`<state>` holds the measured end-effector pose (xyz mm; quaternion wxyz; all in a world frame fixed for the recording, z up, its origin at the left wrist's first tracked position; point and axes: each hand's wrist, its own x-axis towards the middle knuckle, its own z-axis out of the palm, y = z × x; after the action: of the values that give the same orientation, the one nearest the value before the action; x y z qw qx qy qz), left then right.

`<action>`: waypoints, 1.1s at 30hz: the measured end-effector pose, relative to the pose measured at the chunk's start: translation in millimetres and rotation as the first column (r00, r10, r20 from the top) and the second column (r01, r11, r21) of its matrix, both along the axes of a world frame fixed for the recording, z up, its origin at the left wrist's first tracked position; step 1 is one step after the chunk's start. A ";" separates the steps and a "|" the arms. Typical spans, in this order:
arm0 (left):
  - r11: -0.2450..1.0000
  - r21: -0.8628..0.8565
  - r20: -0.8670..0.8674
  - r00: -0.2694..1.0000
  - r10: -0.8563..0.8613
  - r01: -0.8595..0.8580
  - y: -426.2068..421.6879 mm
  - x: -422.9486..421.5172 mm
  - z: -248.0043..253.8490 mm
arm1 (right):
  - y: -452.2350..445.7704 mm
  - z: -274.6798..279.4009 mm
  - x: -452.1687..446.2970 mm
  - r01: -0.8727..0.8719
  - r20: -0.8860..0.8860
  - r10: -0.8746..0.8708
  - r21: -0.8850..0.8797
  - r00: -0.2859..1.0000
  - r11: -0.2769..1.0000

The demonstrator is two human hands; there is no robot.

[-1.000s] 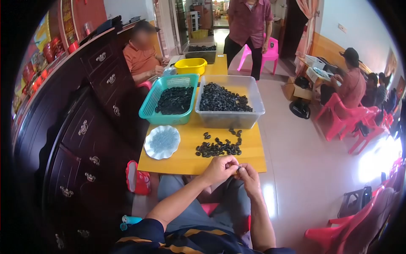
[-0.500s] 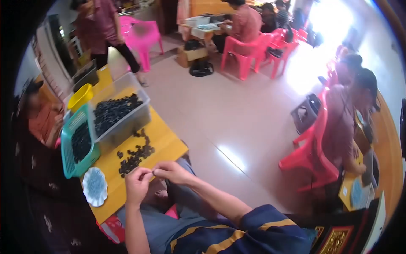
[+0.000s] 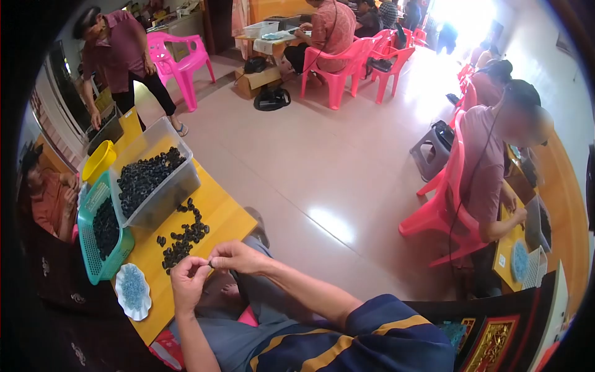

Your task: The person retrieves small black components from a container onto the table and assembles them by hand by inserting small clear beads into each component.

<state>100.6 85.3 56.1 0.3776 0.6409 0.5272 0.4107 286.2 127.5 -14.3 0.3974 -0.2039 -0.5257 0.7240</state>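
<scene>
My left hand (image 3: pixel 189 284) and my right hand (image 3: pixel 240 256) meet fingertip to fingertip over the near edge of the yellow table. Both are closed in a pinch around a small black part (image 3: pixel 211 263), mostly covered by the fingers. Just beyond my left hand lies a loose pile of small black ring-like parts (image 3: pixel 180 246) on the tabletop. To the left, a white scalloped dish (image 3: pixel 144 308) holds many tiny light-blue pieces. More black parts fill a clear plastic bin (image 3: pixel 192 180) behind the pile.
A teal basket (image 3: pixel 91 263) with black parts and a yellow basin (image 3: pixel 102 158) stand left of the bin. One person (image 3: pixel 124 49) stands at the table's far end; another sits at left. People on red chairs (image 3: pixel 455 186) work at right and at the back.
My view has shifted, so the table appears farther left. My hands stay pinched together. The standing person at the far end now bends with an arm lowered toward a dark bin.
</scene>
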 end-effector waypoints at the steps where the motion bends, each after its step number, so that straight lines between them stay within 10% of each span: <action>1: 1.000 0.001 0.000 1.000 -0.002 0.002 0.7 -4.4 3.4 | -0.6 -0.6 0.3 0.002 0.000 -0.002 0.001 1.000 1.000; 5: 0.958 -0.206 0.176 0.970 -0.166 0.201 1.7 -14.1 8.8 | -4.7 5.4 3.6 -0.152 0.028 0.151 0.032 0.988 0.988; 10: 0.982 -0.128 -0.076 0.986 -0.149 0.139 0.7 -14.9 8.7 | -0.7 -0.4 2.5 -0.132 0.121 0.117 0.123 0.986 0.984; 14: 0.952 -0.210 0.345 0.928 -0.141 0.223 3.5 -20.4 8.6 | -5.8 16.4 2.6 -0.100 0.029 0.102 -0.071 0.994 0.992; 23: 0.935 0.219 -0.190 0.928 0.321 -0.279 65.3 -61.4 -40.5 | -3.8 22.9 7.4 -0.028 -0.075 0.013 -0.206 0.997 0.978; 33: 0.896 0.428 -0.536 0.766 0.354 -0.114 131.3 -63.5 -59.3 | -0.8 17.7 5.2 -0.019 -0.054 0.009 -0.197 0.999 0.980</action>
<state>37.1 216.6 -3.3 0.0070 0.7246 0.6092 0.3223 291.5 126.7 3.4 0.3838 -0.2194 -0.4421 0.7805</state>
